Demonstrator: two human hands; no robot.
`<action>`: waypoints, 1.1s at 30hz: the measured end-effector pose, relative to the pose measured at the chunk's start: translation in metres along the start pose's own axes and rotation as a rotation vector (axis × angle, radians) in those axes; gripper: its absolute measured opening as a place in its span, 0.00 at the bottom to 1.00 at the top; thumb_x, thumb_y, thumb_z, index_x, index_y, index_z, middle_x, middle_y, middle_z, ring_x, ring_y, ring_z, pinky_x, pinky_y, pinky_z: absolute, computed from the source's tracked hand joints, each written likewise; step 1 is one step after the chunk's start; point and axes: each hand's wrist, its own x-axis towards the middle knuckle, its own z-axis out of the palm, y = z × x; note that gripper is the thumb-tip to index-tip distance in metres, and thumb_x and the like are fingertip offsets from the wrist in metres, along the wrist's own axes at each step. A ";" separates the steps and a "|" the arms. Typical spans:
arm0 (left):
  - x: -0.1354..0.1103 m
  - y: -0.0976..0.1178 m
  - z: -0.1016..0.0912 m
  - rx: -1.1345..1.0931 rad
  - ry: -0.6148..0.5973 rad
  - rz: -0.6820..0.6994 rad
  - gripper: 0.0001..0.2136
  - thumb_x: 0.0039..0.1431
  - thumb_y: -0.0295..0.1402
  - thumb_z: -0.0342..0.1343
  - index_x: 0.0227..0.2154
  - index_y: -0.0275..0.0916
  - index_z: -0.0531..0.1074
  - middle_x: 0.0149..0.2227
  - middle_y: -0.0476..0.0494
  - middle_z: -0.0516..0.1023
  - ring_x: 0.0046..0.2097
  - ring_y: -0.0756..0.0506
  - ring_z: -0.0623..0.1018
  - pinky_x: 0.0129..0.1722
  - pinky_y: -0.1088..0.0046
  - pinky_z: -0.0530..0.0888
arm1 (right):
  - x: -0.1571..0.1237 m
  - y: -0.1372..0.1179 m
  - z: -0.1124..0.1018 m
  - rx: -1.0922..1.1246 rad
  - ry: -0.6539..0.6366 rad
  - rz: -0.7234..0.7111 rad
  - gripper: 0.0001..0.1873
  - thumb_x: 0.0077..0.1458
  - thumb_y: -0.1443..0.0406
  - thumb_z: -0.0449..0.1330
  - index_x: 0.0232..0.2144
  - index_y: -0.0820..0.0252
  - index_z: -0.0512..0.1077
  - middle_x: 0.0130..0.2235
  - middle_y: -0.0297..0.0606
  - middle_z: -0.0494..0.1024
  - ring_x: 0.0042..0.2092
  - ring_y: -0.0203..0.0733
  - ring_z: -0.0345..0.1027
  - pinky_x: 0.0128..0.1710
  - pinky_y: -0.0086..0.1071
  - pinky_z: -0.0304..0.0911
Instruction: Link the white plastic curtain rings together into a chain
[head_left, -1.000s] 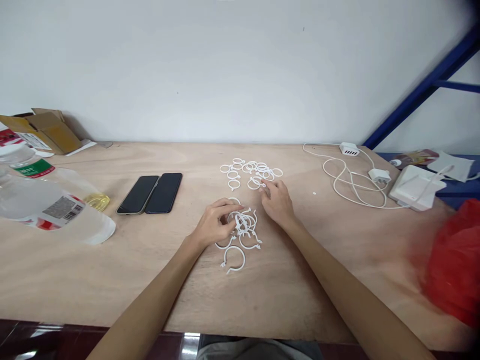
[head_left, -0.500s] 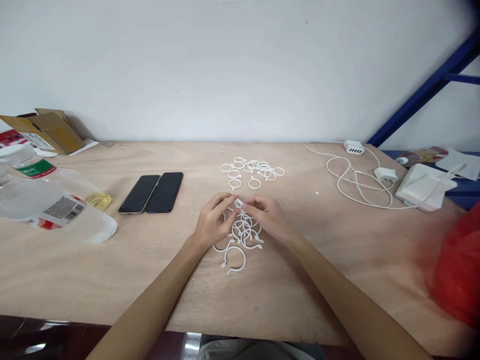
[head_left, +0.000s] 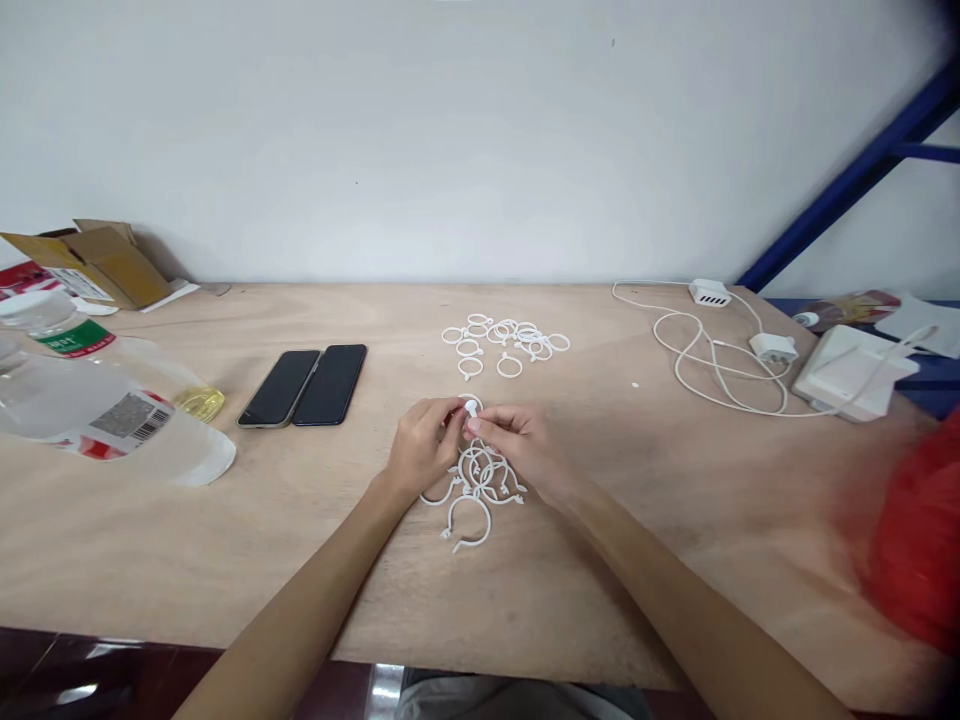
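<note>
Between my hands is a small white plastic ring clip (head_left: 472,407), partly covered by fingers. My left hand (head_left: 424,446) pinches it from the left with thumb and index finger. From the other side, my right hand (head_left: 519,443) grips it with thumb and fingertips. Below the hands lies a tangle of open white ring clips (head_left: 480,470), with one open ring clip (head_left: 489,520) nearest me. Farther back rests a loose group of closed white rings (head_left: 510,368), apart from both hands.
Two dark phones (head_left: 330,385) lie side by side to the left, near a clear plastic bottle (head_left: 135,420). A cardboard box (head_left: 112,265) stands back left. White cables (head_left: 679,365) and a white adapter (head_left: 851,372) occupy the right. A red bag (head_left: 919,540) is at the right edge.
Both hands have shifted slightly toward me and the ring clip between them has turned, showing its curved band above the fingers. Several open clips below have moved slightly.
</note>
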 end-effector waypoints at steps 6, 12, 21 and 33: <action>0.002 -0.004 -0.004 -0.010 -0.054 -0.026 0.11 0.62 0.29 0.46 0.28 0.37 0.72 0.23 0.47 0.75 0.25 0.51 0.73 0.27 0.77 0.69 | -0.013 -0.004 0.016 -0.201 0.002 -0.308 0.14 0.52 0.60 0.58 0.19 0.59 0.71 0.21 0.32 0.65 0.27 0.35 0.57 0.28 0.30 0.53; 0.002 -0.004 -0.003 -0.053 -0.054 -0.020 0.09 0.60 0.28 0.49 0.34 0.37 0.75 0.30 0.42 0.79 0.31 0.48 0.76 0.33 0.73 0.72 | 0.000 -0.002 -0.009 -0.315 0.104 -0.330 0.15 0.56 0.58 0.55 0.24 0.59 0.73 0.26 0.34 0.71 0.30 0.38 0.63 0.32 0.31 0.58; 0.003 -0.004 -0.003 -0.170 -0.138 0.064 0.15 0.58 0.22 0.47 0.44 0.37 0.74 0.38 0.39 0.76 0.39 0.47 0.76 0.39 0.70 0.75 | 0.068 0.036 -0.056 -0.928 0.398 -0.243 0.15 0.53 0.62 0.57 0.43 0.58 0.76 0.40 0.44 0.71 0.43 0.46 0.66 0.46 0.40 0.60; 0.008 0.001 -0.005 -0.101 -0.029 -0.193 0.09 0.60 0.33 0.53 0.39 0.37 0.75 0.35 0.43 0.80 0.34 0.48 0.77 0.39 0.70 0.73 | 0.008 0.011 -0.007 -0.085 0.072 -0.208 0.14 0.54 0.54 0.57 0.34 0.58 0.72 0.29 0.34 0.72 0.30 0.36 0.62 0.30 0.30 0.58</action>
